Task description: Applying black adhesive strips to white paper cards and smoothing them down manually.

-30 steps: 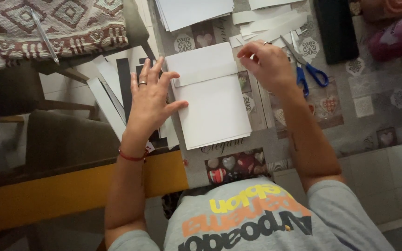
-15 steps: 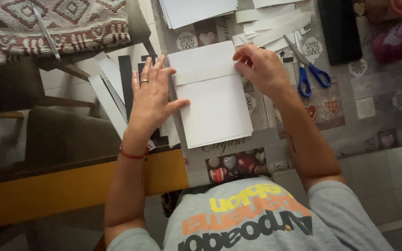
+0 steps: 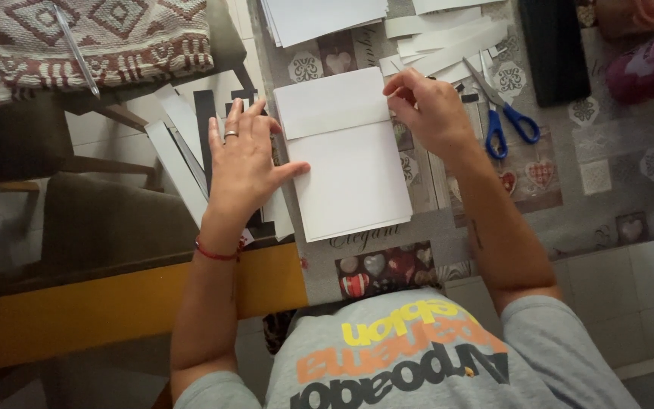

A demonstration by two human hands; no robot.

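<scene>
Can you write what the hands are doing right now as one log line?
left hand: flat, pressing folded white paper edge | right hand: pinching fold's right end | blue scissors: lying beside right hand

Table (image 3: 607, 197): covered by a grey patterned cloth.
Middle: folded white sheet (image 3: 346, 155).
Far edge: paper stack (image 3: 319, 19), white strips (image 3: 448, 42).
Right: blue-handled scissors (image 3: 497, 113), black case (image 3: 554, 49).

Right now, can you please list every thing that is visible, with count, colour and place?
folded paper sheet: one, white, table centre
paper stack: one, white, top centre
paper strips: several, white, beside the stack
scissors: one, blue handles, right of the sheet
woven cushion: one, beige and brown, top left
pen: one, silver, on the cushion
left hand: flat beside the sheet's left edge, ring, red bracelet
right hand: pinching the folded flap's right edge
</scene>
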